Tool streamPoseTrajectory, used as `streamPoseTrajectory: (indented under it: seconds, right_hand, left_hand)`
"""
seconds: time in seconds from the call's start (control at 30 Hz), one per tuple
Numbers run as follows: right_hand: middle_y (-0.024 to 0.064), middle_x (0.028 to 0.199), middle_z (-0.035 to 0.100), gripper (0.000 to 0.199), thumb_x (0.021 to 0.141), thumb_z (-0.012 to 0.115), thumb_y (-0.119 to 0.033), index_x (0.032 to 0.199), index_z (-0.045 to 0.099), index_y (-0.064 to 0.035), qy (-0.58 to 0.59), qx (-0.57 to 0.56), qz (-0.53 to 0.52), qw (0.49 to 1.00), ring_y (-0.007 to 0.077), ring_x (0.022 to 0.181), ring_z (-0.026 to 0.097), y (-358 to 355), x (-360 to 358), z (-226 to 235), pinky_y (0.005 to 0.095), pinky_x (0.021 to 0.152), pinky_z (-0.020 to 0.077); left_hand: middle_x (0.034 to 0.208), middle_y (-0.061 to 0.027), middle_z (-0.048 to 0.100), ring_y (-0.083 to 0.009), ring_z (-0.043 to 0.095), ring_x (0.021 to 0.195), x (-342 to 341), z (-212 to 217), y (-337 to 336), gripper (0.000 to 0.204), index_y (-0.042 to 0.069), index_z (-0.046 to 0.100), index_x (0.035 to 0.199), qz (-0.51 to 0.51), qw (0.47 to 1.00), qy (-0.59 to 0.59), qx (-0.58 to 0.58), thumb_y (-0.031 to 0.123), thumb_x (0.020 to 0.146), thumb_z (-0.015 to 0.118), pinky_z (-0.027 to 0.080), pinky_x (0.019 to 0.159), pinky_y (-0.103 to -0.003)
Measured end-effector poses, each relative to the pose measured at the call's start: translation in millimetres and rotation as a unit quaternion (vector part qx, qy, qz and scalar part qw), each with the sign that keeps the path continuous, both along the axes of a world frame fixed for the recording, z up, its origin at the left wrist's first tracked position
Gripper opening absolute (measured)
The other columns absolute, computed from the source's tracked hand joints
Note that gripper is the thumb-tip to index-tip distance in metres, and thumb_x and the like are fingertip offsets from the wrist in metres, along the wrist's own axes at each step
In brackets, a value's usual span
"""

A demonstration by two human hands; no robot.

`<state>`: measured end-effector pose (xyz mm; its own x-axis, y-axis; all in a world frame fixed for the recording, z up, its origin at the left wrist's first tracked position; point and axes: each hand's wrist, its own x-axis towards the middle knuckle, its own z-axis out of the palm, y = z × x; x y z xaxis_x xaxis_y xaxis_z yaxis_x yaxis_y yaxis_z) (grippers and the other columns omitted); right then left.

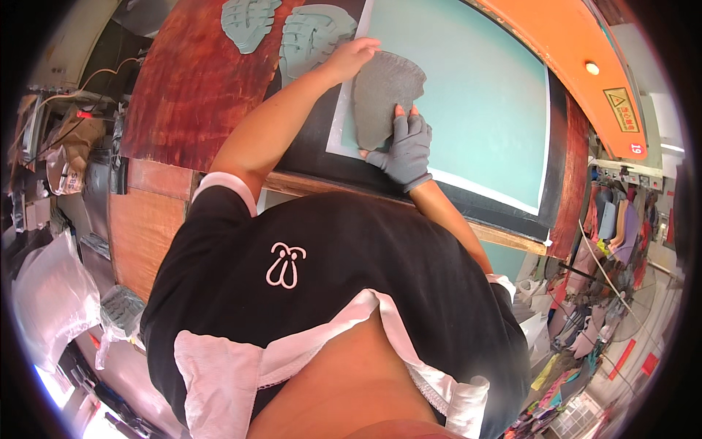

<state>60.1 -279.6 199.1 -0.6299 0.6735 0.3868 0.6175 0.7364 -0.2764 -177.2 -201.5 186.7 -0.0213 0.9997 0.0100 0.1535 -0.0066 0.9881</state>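
Teal mat (482, 95): grey sole (384, 91) under both hands, treaded soles (311, 33) beside.

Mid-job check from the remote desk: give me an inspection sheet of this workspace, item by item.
Surface: teal mat in a white-edged dark frame, on a reddish wooden bench.
Job's things: dark grey sole-shaped piece lying flat on the mat's near left corner.
Clutter: two grey-green treaded soles on the bench beyond the mat.
Grippers: left hand, bare, on the piece's far edge; right hand, in a grey fingerless glove, pressing its near edge.
Cables: thin cord at far left.
Surroundings: orange machine housing; plastic bags at left; hanging material pieces at right.
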Motion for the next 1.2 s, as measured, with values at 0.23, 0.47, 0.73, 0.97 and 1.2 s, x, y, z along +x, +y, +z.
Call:
streamPoseTrajectory:
  seconds: [0.23, 0.47, 0.73, 0.97, 1.2]
  right_hand:
    - [0.0177, 0.119, 0.047, 0.103, 0.043, 0.086, -0.036, 0.130, 0.041, -0.0057, 0.137, -0.060, 0.016, 0.989, 0.0315, 0.100, 0.046, 1.8, -0.8, 0.1, 0.0403, 0.089, 0.0380]
    - [0.0146, 0.116, 0.048, 0.096, 0.044, 0.085, -0.029, 0.128, 0.045, -0.0061, 0.095, -0.051, 0.004, 0.994, 0.0295, 0.098, 0.045, 2.6, 0.5, -2.7, 0.0397, 0.088, 0.0383]
    - [0.0199, 0.118, 0.043, 0.093, 0.044, 0.085, -0.034, 0.123, 0.045, -0.0060, 0.082, -0.052, 0.018, 0.995, 0.0332, 0.091, 0.043, 4.0, 1.0, -0.9, 0.0418, 0.083, 0.0384]
    - [0.0231, 0.130, 0.042, 0.083, 0.058, 0.081, -0.030, 0.127, 0.044, -0.0039, 0.061, -0.054, 0.027, 0.996, 0.0368, 0.113, 0.045, -6.5, 37.4, 4.6, 0.0425, 0.095, 0.0383]
    - [0.0115, 0.088, 0.057, 0.023, 0.074, 0.069, -0.012, 0.091, 0.056, -0.0054, 0.161, -0.037, -0.107, 0.980, 0.0315, 0.082, 0.054, -37.4, 148.1, -6.1, 0.0392, 0.070, 0.0445]
  left_hand:
    - [0.119, -0.0028, 0.060, -0.0162, 0.040, 0.123, -5.8, 20.6, 3.2, 0.036, 0.006, 0.054, 0.122, 0.019, 0.988, -0.109, -0.111, 0.027, 0.094, 0.042, 0.019, 0.108, -0.034]
    - [0.119, -0.0027, 0.061, -0.0168, 0.039, 0.124, 1.0, 30.0, 1.3, 0.036, 0.007, 0.055, 0.121, 0.045, 0.980, -0.145, -0.131, 0.028, 0.094, 0.043, 0.017, 0.109, -0.036]
    - [0.121, -0.0045, 0.060, -0.0196, 0.036, 0.127, 2.0, 28.0, 6.1, 0.044, 0.006, 0.047, 0.128, 0.057, 0.985, -0.102, -0.127, 0.032, 0.093, 0.046, 0.018, 0.109, -0.035]
    - [0.123, -0.0100, 0.054, -0.0193, 0.046, 0.118, 4.2, 6.4, -41.0, 0.039, 0.002, 0.043, 0.128, 0.168, 0.985, -0.036, 0.029, 0.018, 0.093, 0.047, 0.034, 0.099, -0.032]
    - [0.087, -0.0091, 0.060, -0.0288, 0.057, 0.082, 20.7, 0.3, -189.3, 0.015, 0.004, 0.061, 0.089, 0.062, 0.925, 0.312, 0.206, 0.009, 0.075, 0.063, 0.045, 0.073, -0.037]
